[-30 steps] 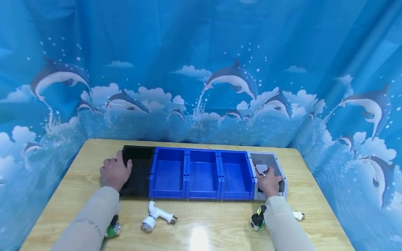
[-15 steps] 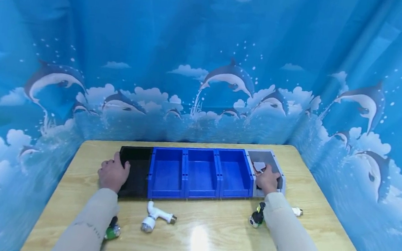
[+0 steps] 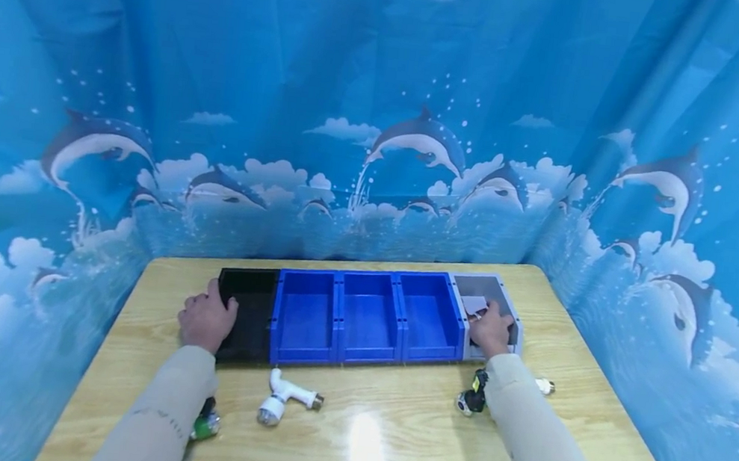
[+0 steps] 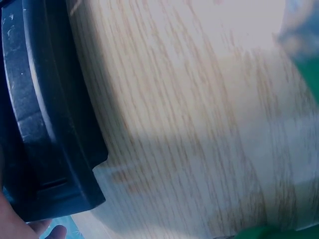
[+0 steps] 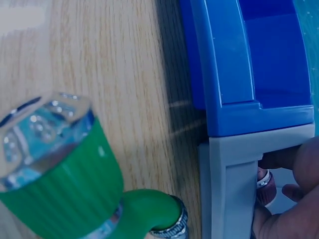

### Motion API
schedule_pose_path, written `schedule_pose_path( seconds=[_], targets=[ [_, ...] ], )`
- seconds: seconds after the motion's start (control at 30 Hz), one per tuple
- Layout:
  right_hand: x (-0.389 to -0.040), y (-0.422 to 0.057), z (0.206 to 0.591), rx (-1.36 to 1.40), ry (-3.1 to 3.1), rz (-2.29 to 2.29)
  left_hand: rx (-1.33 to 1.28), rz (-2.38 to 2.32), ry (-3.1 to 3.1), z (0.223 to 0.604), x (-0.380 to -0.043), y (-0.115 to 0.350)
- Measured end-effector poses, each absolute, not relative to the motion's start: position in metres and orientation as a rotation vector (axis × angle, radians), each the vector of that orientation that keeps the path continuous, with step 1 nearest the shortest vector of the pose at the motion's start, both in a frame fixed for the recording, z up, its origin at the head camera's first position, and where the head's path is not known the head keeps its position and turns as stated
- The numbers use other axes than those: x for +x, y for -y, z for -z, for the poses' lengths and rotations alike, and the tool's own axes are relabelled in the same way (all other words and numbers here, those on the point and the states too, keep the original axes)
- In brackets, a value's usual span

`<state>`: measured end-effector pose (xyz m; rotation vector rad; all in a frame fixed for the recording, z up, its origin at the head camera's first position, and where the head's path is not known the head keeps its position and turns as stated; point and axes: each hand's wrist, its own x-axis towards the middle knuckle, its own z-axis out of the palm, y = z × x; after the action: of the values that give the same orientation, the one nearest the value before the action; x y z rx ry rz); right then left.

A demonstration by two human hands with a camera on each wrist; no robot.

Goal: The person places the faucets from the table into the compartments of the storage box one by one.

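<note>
At the left end of the bin row, my left hand (image 3: 207,319) grips the side wall of a black bin (image 3: 252,316), thumb over the inside. The left wrist view shows that bin's front lip (image 4: 45,114) and a few fingertips past its corner. My right hand (image 3: 491,331) reaches down into a grey bin (image 3: 475,283) at the right end. Its thumb and fingers hold a flat-topped white thing (image 3: 473,305). The right wrist view shows a dark red part with a pale ring (image 5: 266,188) between the fingers; the hand covers most of it.
Between the end bins stand blue bins (image 3: 370,313). On the wooden table (image 3: 414,445) in front lie a white tap (image 3: 284,398), a green tap (image 3: 206,424), a black-and-green tap (image 3: 474,395) and a white-ended piece (image 3: 544,386) partly behind the right sleeve. A dolphin-print curtain (image 3: 351,146) surrounds the table.
The head view has shifted slightly, so everything sits a little further left. The white thing under my right hand has tilted a little. Both hands stay at their bins.
</note>
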<state>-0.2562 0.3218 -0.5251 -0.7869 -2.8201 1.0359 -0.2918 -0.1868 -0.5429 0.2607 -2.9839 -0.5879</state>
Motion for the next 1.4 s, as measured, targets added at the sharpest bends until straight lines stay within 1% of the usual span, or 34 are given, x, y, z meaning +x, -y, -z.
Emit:
schedule_pose_path(
  seconds=[0.37,0.67,0.87,1.03,1.23,1.4],
  targets=[
    [-0.252,-0.329,0.518,-0.629,2.86,-0.84,0.258,0.621,3.006,0.541,-0.292,0.185],
    [-0.239,-0.33,0.502,-0.49,2.887,-0.697,0.291,0.617,3.005,0.541,-0.291,0.186],
    [-0.224,-0.33,0.489,-0.377,2.857,-0.656,0.256,0.607,2.991,0.54,-0.291,0.188],
    [-0.205,-0.33,0.481,-0.289,2.843,-0.652,0.222,0.615,2.984,0.541,-0.289,0.189],
    [-0.182,-0.339,0.48,-0.321,2.872,-0.674,0.188,0.558,3.005,0.54,-0.288,0.188],
    [-0.166,-0.356,0.485,-0.33,2.896,-0.665,0.181,0.553,2.995,0.54,-0.289,0.188]
  ],
)
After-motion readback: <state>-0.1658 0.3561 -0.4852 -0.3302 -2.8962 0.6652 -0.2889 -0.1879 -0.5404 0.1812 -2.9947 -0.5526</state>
